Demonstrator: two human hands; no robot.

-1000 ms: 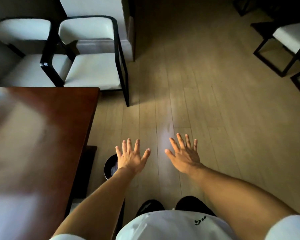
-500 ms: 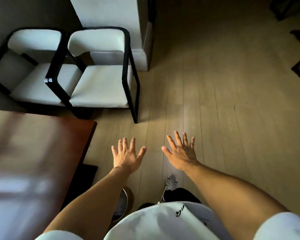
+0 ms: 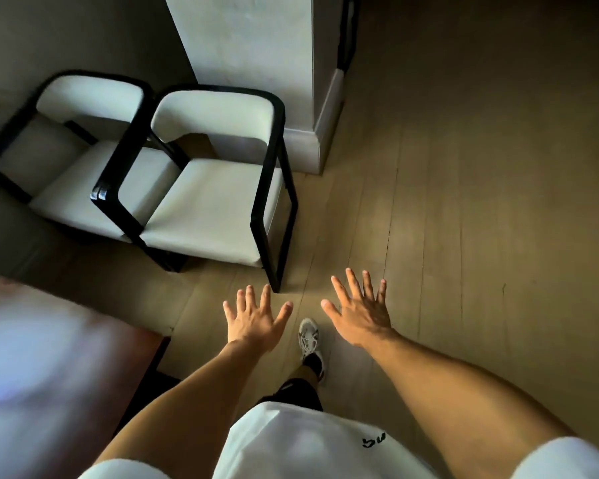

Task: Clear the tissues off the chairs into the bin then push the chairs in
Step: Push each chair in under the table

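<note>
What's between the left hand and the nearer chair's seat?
In the head view, only bare wood floor separates the left hand from the nearer chair, plus the chair's own black front leg.

Two hands are stretching out over the wooden floor (image 3: 464, 202) in the lower middle of the frame, the left hand (image 3: 253, 319) and right hand (image 3: 360, 312) both spreading straight fingers, palms down, holding nothing. Two black-framed white chairs, the left chair (image 3: 66, 174) and the right chair (image 3: 215, 202), are sitting side by side at upper left, frames touching. A blurred reddish surface (image 3: 49, 375) is filling the lower left corner. One grey shoe (image 3: 310, 337) is showing between the hands.
</note>
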